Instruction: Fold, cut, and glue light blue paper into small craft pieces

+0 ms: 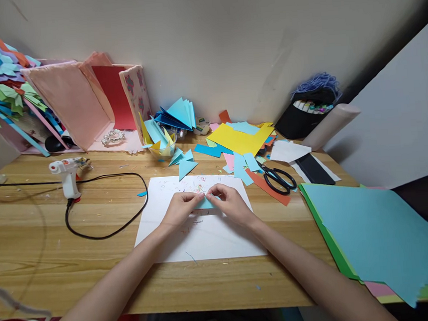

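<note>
A bowl [166, 153] holds folded scraps [155, 133]; a black case [289, 119] holds markers [310, 107]. Left hand [181, 208] and right hand [232, 205] pinch blue paper [204, 204], each grip closed.

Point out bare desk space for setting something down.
Mostly bare: desk left of the white sheet, nearer than the black cord; also between the sheet and stacked coloured paper. Crowded: behind the sheet, with paper scraps and scissors.

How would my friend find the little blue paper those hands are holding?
Find the white sheet on the wooden table. Over it, the left hand and right hand pinch a small light-blue paper. Unlike the blue pieces beyond, it's the only one held.
</note>
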The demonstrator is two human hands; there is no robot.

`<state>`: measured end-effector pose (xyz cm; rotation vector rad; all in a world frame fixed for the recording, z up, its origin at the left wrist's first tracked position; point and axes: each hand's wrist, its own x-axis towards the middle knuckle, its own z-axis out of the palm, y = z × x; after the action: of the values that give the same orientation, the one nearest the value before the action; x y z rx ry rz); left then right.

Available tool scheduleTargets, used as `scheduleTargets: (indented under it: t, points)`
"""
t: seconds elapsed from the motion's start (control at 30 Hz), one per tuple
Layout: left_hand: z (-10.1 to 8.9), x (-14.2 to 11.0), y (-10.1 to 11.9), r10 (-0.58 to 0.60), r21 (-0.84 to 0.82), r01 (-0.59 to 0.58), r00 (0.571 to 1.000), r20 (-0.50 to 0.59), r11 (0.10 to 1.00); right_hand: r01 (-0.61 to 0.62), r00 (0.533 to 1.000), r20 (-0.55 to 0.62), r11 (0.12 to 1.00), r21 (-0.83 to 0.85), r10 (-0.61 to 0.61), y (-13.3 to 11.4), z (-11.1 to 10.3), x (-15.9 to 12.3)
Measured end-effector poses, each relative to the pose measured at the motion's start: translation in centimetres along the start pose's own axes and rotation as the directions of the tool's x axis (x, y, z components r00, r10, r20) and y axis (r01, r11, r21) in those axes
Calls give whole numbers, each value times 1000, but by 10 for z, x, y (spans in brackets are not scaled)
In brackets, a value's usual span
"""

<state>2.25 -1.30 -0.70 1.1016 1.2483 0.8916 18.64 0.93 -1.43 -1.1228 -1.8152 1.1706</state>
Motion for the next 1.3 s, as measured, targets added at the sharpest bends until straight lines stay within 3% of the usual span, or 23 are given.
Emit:
scheduleTargets:
  t: [0.1,0.2,0.43,0.67,0.93,1.07,1.23,1.3]
  points:
    - [-10,2,3,-80,-86,94,985,155,992,-35,993,113,997,70,27,3,-7,2]
    - [-21,3,7,-148,-89,188,930,337,978,-58,975,219,991,117,31,6,-12,3]
    - [-27,1,9,-216,-135,314,851,478,940,-42,955,295,978,203,-20,3,-12,-1]
    - [-28,1,6,-219,-16,247,885,410,969,10,959,282,997,81,-33,-3,-10,-4]
    - [-27,0,8,-211,215,142,915,345,966,199,946,289,966,-164,-145,-12,-3,-13]
    - [-26,0,8,-126,250,45,940,318,967,175,952,282,970,-170,-122,-11,-2,-13]
    - [-26,-2,13,-115,238,19,911,397,971,78,956,289,994,-79,-52,-8,-4,-11]
    - [-24,-2,14,-86,263,-18,921,379,965,54,957,288,997,-46,-38,-6,-5,-9]
